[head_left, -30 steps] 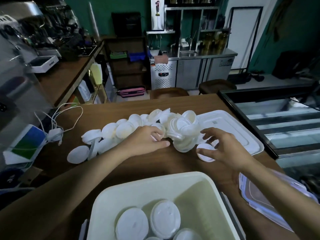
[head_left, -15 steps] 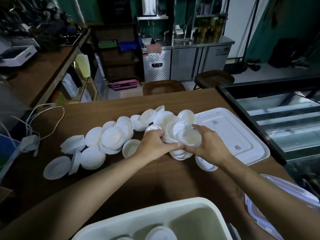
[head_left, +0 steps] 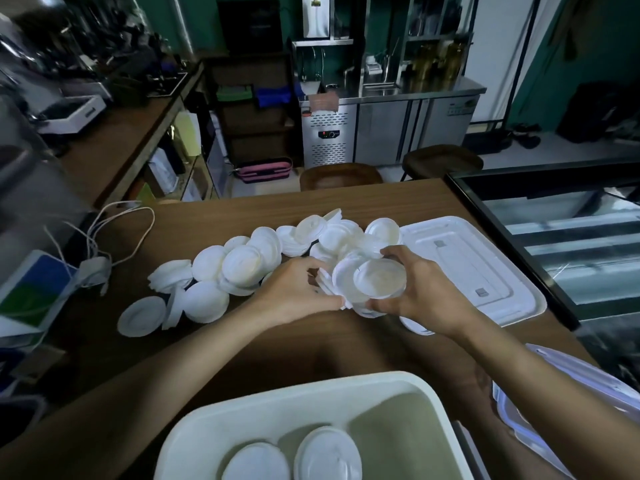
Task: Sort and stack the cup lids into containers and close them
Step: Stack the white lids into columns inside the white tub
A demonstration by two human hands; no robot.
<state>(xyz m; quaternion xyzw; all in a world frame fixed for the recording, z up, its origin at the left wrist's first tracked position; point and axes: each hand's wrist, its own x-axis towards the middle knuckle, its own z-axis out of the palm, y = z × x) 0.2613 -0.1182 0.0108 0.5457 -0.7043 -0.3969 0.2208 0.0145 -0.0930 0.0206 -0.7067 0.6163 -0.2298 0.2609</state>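
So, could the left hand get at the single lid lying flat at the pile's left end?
Probably yes: the single lid lies uncovered with nothing between, though the left hand holds stacked lids.

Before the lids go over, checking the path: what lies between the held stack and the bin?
Only bare tabletop between stack and bin, as the head view shows.

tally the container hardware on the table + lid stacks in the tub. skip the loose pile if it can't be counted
White tub: 1
Flat white tub lid: 1
Clear lid, partly behind the right arm: 1
Cup-lid stacks in the tub: 2
Total: 5
Loose cup lids: overlapping, not countable.
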